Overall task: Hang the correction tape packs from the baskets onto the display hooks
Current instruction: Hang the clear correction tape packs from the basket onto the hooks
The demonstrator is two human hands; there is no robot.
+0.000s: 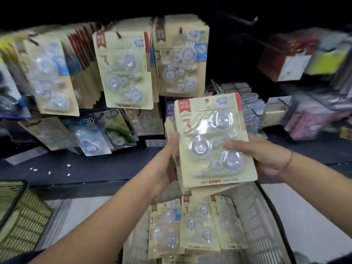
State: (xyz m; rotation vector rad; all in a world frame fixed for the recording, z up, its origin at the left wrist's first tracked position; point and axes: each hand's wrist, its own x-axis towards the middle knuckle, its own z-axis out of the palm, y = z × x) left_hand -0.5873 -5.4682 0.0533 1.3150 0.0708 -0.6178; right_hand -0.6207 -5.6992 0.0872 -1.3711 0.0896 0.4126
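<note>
Where the held stack sits: held stack (213,141) of correction tape packs, just off centre toward 3 o'clock, upright and facing the camera, above the grey basket (264,216).
Left hand: left hand (163,164) at the stack's 9 o'clock edge, clasping that edge.
Right hand: right hand (266,155) at the stack's 3 o'clock edge, thumb pressed across the front blister, gripping the cards.
Front pack: three round tape dispensers under one clear blister; several cards sit behind it, number unclear.
Basket packs: basket packs (198,223) at 6 o'clock, three lying face up side by side, with more edges beneath them.
Baskets: two, the grey one at 6 o'clock and a yellow-green basket (24,216) at 8 o'clock.
Hanging packs: hanging packs (125,71) in three beige rows from 10 to 12 o'clock; one bare hook (245,20) at 1 o'clock.
Hard to make out: goods at 2 to 3 o'clock are blurred; both baskets are cut by the frame edge; the fingers behind the stack are hidden.
</note>
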